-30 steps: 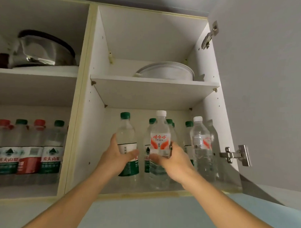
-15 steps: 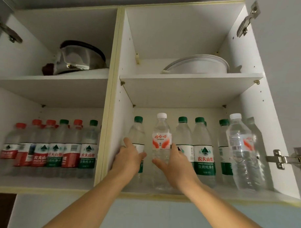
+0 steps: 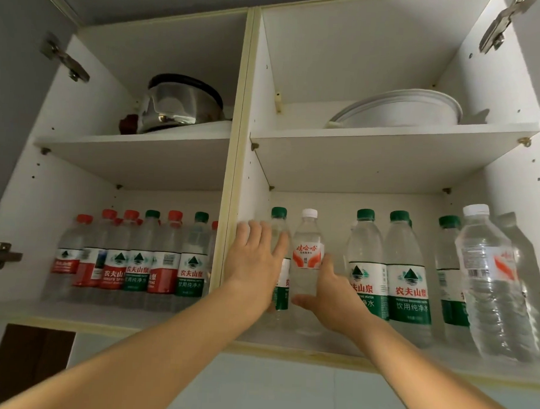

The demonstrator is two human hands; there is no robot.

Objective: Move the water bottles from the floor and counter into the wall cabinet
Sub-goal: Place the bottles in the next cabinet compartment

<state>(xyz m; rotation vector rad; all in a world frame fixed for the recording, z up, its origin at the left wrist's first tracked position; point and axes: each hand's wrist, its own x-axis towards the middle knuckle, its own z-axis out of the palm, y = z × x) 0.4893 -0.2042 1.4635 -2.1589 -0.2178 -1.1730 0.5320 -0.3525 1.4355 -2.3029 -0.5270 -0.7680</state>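
Overhead, the head camera looks up into an open wall cabinet point(image 3: 233, 160). On its lower right shelf, the left hand point(image 3: 254, 259) lies with fingers point(image 3: 281, 246) spread and straight against a green-capped water bottle point(image 3: 279, 223). The right hand point(image 3: 333, 293) cups the lower part of a white-capped water bottle point(image 3: 306, 254) standing just beside it, thumb out front. More green-capped bottles point(image 3: 407, 279) stand to the right; red- and green-capped bottles point(image 3: 138, 261) fill the lower left shelf. A steel pot point(image 3: 180, 106) and white basin point(image 3: 400, 109) sit above.
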